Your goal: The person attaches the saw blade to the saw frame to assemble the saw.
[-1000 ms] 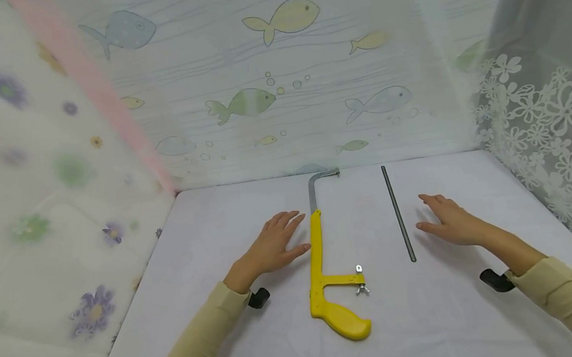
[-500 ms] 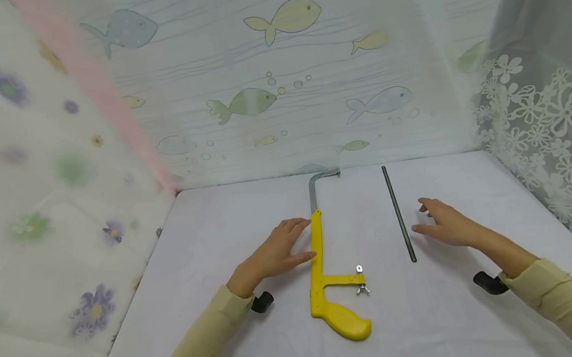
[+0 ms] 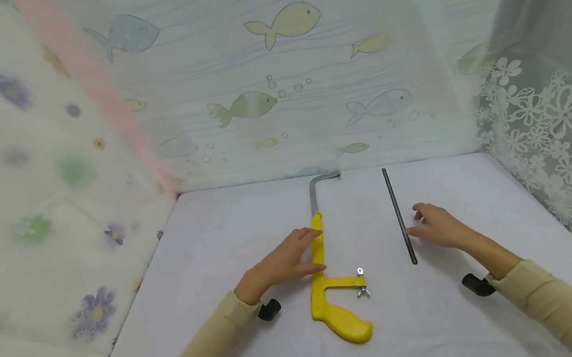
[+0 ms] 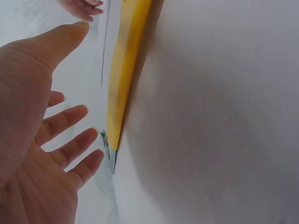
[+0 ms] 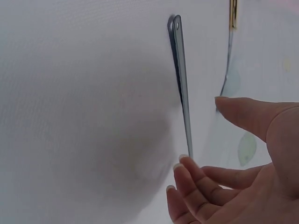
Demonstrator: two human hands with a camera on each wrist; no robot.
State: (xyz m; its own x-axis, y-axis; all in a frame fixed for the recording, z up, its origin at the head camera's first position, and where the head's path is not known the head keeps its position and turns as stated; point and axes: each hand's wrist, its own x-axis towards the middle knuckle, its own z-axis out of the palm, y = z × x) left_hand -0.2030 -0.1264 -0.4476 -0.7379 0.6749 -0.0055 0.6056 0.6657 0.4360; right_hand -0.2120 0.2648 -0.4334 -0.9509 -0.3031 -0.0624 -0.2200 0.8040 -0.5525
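A yellow hacksaw frame (image 3: 317, 298) with a grey bent metal end lies on the white cloth, its handle toward the front. Over its upper bar hovers my left hand (image 3: 287, 259), thumb and fingers spread apart; the left wrist view shows a gap between the hand (image 4: 42, 140) and the yellow bar (image 4: 126, 70). To the right lies a thin dark blade (image 3: 398, 213). My right hand (image 3: 436, 227) is just right of it, thumb tip by the blade's edge, fingers bent loosely. In the right wrist view the blade (image 5: 184, 93) lies beyond the fingers of the hand (image 5: 233, 186), ungripped.
White cloth covers the table (image 3: 220, 225). A curtain with fish drawings (image 3: 253, 104) hangs behind, a flowered curtain (image 3: 94, 312) at the left and a lace curtain (image 3: 564, 110) at the right. Black wrist-mounted pieces sit under both wrists.
My left hand has moved right and nearer, over the hacksaw's bar. My right hand has shifted left toward the blade, its fingers bending more. The hacksaw frame and blade lie where they were.
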